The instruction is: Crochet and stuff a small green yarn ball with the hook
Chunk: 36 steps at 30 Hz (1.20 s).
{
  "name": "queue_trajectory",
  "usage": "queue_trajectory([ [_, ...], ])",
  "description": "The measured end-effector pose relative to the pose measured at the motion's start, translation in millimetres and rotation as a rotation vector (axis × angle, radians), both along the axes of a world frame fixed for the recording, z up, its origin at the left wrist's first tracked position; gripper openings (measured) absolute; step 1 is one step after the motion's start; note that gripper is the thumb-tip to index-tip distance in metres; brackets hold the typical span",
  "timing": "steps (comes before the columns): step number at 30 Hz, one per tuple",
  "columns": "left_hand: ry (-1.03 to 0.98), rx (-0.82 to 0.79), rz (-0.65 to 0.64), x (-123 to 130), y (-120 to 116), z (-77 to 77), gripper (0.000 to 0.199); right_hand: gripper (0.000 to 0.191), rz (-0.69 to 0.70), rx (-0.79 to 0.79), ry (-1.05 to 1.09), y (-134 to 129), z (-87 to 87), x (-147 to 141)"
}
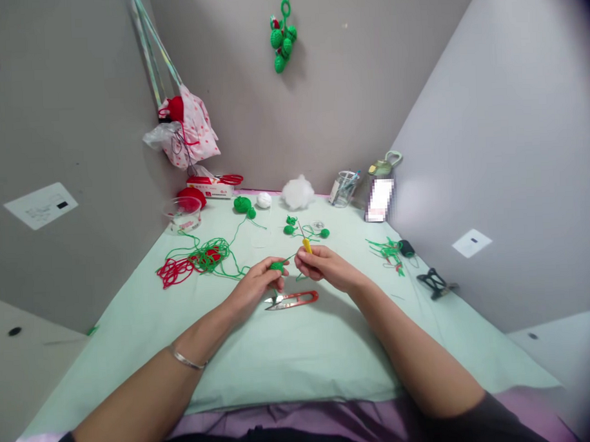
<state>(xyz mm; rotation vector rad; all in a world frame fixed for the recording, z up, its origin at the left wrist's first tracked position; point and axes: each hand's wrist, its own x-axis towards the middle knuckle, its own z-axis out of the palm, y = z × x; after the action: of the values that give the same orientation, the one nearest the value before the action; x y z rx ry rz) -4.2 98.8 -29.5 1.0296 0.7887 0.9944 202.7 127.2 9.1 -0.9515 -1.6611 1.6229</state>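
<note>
My left hand (263,277) pinches a small green crocheted piece (277,266) between thumb and fingers. To its right, my right hand (320,264) is closed on a crochet hook with a yellow handle (307,246), its metal tip pointing up and away. A strand of green yarn runs between the two hands. Red-handled thread snips (298,299) lie just below the hands on the pale green cloth (290,356). Beyond the hands are small green crocheted balls (288,230) and a loose tangle of green yarn (223,256) lies to the left.
Red yarn (173,271), a clear tub (183,215) and a box (216,187) stand left. White stuffing (298,192), a clear cup (345,189) and a phone (379,200) are at the back. Green scraps (390,251) and a black stand (435,283) lie right.
</note>
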Motion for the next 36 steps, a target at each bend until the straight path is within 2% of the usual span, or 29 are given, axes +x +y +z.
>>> queue_trajectory([
  [4,0.002,0.027,-0.041,-2.3,0.7,0.4,0.027,0.041,-0.010,-0.049,0.038,0.7,-1.2,0.7],
  [11,-0.007,-0.014,-0.093,-1.4,-2.7,1.8,0.043,0.041,-0.030,-0.062,0.109,-0.8,0.9,-3.4],
  [20,-0.083,-0.016,0.000,-2.4,2.1,1.4,0.043,0.038,-0.046,-0.106,0.157,0.2,-4.8,-4.9],
  [27,-0.066,-0.018,-0.009,-1.0,1.1,0.1,0.045,0.036,-0.049,-0.104,0.187,0.8,-5.0,-6.3],
  [33,-0.041,0.024,0.047,-4.4,3.5,-0.4,0.035,0.031,-0.051,-0.100,0.198,-1.8,-2.1,-6.0],
  [36,-0.016,0.022,0.030,-4.9,2.6,-0.6,0.038,0.031,-0.038,-0.097,0.193,-3.0,-0.5,-6.6],
])
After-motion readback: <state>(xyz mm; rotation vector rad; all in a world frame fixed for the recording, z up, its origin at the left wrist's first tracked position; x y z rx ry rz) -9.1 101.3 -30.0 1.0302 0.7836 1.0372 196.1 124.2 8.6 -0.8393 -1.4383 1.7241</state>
